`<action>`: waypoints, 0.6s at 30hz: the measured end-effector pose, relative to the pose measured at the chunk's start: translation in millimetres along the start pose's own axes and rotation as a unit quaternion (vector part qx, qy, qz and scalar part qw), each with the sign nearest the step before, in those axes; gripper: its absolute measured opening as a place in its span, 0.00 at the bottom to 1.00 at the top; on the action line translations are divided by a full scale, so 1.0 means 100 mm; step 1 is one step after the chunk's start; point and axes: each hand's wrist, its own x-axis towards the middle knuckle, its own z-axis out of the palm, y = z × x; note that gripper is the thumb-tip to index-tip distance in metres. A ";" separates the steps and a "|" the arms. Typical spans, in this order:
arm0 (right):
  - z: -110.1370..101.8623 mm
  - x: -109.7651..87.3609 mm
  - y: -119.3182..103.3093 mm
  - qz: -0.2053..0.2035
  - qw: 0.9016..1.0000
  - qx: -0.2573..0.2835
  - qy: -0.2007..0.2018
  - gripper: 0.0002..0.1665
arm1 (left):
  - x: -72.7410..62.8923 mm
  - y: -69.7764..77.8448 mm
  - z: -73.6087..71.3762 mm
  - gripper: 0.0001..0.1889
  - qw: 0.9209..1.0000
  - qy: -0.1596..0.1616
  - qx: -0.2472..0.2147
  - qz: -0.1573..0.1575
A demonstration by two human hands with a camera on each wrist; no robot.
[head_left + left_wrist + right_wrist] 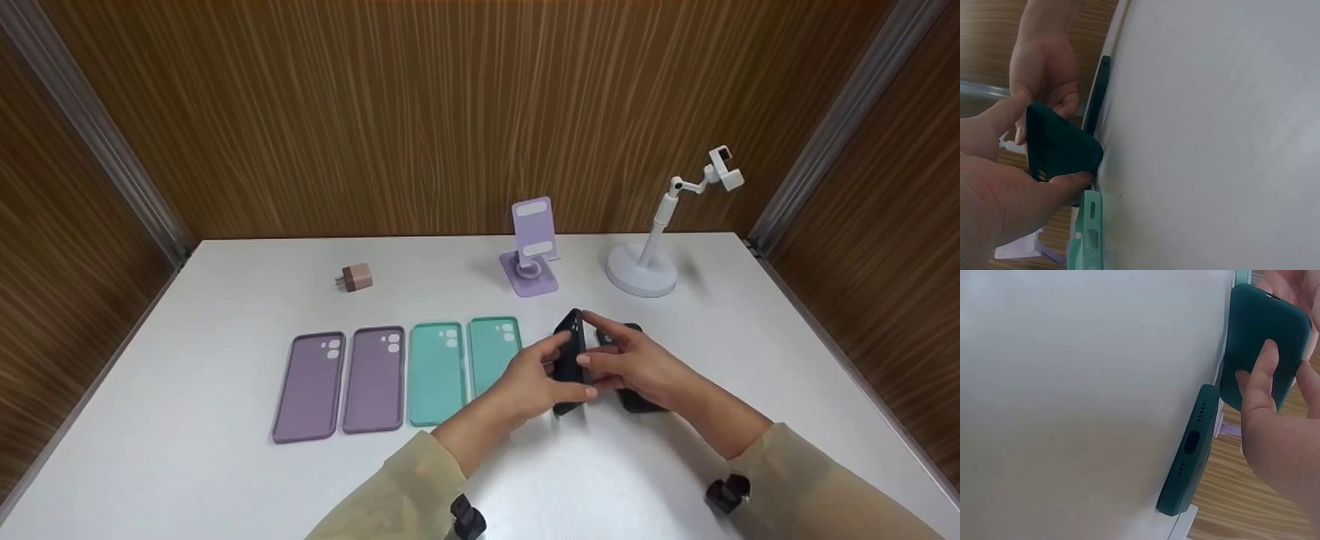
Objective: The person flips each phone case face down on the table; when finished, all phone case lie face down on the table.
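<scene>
A dark phone case, dark green in the wrist views, is held tilted up on its long edge between both hands. My left hand grips it with the thumb at the lower end and fingers on the side bearing the camera holes. From the right, my right hand holds the same case, one finger at its top corner. In the right wrist view that hand's fingers lie across the outer face of the case. Partly hidden under the right hand, a second dark case lies on the table.
Left of the hands lie two purple cases and two teal cases in a row. Behind stand a purple phone stand and a white jointed stand. A pink charger plug lies at the back left.
</scene>
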 end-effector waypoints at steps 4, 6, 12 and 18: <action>0.00 0.01 0.00 0.003 1.000 -0.002 0.001 0.55 | 0.01 -0.01 0.00 0.49 1.000 0.000 -0.004 -0.002; 0.01 0.01 0.00 0.006 1.000 -0.006 0.003 0.55 | 0.01 -0.01 0.00 0.49 1.000 -0.002 -0.007 0.001; 0.01 0.01 -0.01 0.002 1.000 -0.007 -0.003 0.54 | 0.01 -0.01 -0.02 0.49 1.000 -0.007 -0.021 0.004; 0.00 0.02 -0.01 -0.003 1.000 -0.008 -0.014 0.52 | 0.02 0.01 -0.04 0.49 1.000 -0.011 -0.023 -0.007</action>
